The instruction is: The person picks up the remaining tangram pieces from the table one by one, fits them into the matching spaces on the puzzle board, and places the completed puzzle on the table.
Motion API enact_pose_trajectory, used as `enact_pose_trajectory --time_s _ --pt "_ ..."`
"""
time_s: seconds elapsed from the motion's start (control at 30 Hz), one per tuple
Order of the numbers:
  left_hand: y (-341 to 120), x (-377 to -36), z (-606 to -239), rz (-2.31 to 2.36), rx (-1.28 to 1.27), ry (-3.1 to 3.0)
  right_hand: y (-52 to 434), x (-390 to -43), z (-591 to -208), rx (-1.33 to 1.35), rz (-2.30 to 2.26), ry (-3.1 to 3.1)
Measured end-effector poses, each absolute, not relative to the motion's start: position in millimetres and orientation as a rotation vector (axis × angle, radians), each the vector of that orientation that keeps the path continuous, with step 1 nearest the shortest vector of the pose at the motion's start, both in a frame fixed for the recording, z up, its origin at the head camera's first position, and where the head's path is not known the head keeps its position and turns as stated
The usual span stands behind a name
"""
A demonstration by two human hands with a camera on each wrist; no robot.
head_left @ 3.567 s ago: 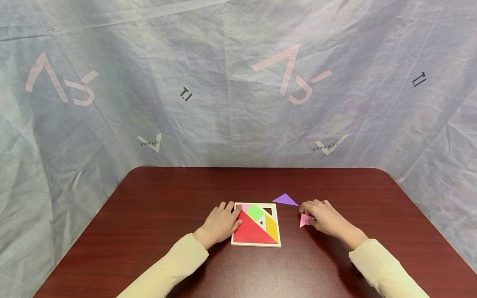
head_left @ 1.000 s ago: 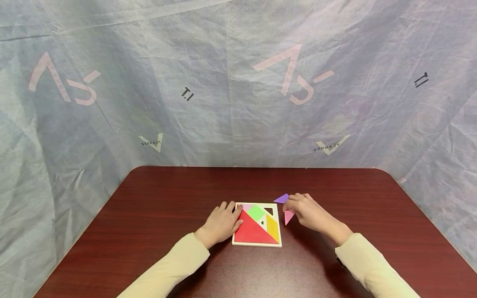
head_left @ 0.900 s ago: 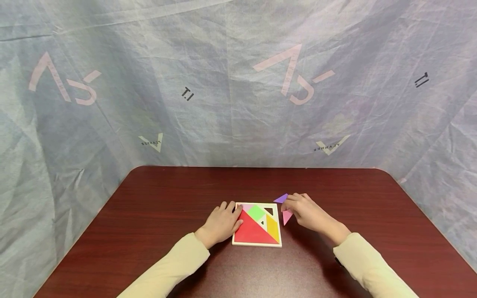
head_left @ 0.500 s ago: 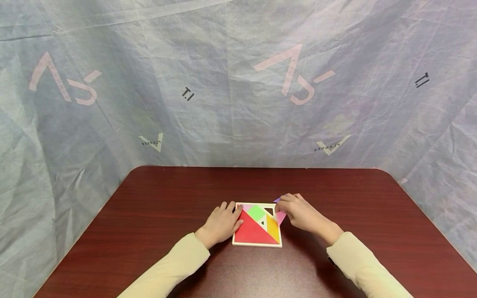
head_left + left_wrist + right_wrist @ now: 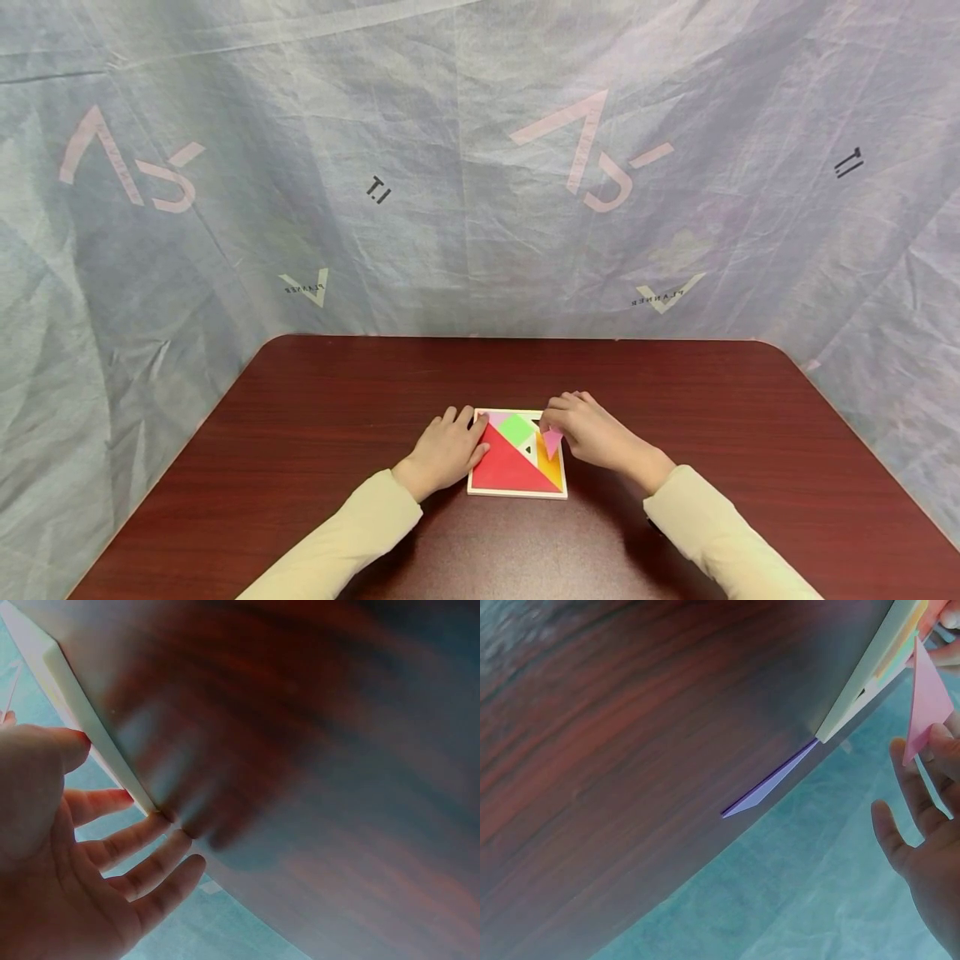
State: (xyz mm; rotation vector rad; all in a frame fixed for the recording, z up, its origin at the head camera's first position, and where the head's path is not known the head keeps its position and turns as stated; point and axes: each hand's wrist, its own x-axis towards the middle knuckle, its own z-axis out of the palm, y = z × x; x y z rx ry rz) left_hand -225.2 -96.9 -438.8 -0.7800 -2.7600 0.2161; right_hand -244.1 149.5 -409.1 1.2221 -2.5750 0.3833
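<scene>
A square tangram tray (image 5: pixel 517 494) lies on the table, holding a large red triangle (image 5: pixel 504 468), a green square (image 5: pixel 517 430) and a yellow parallelogram (image 5: pixel 553 473). My left hand (image 5: pixel 444 450) rests along the tray's left edge with fingers relaxed; the left wrist view has its fingertips at the pale rim (image 5: pixel 94 724). Above the tray's right part, my right hand (image 5: pixel 596 429) pinches a small pink triangle (image 5: pixel 552 442) between thumb and fingers. In the right wrist view that piece is tilted above the tray. Dark openings show in the tray's upper right.
A purple triangle (image 5: pixel 769 786) lies on the table by the tray's far right corner, hidden behind my right hand in the head view. The dark red wooden table (image 5: pixel 360 375) ends at a grey printed cloth (image 5: pixel 457 208).
My right hand has carried the pink triangle leftward from beside the tray to over its right side, covering the purple triangle in the head view. My left hand stays in place.
</scene>
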Motion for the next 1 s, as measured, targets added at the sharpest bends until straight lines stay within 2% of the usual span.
enact_pose_trajectory --time_s 1.0 --pt "-97 -226 -440 0.216 -0.775 -2.765 124 -243 -408 1.305 0.213 -2.52"
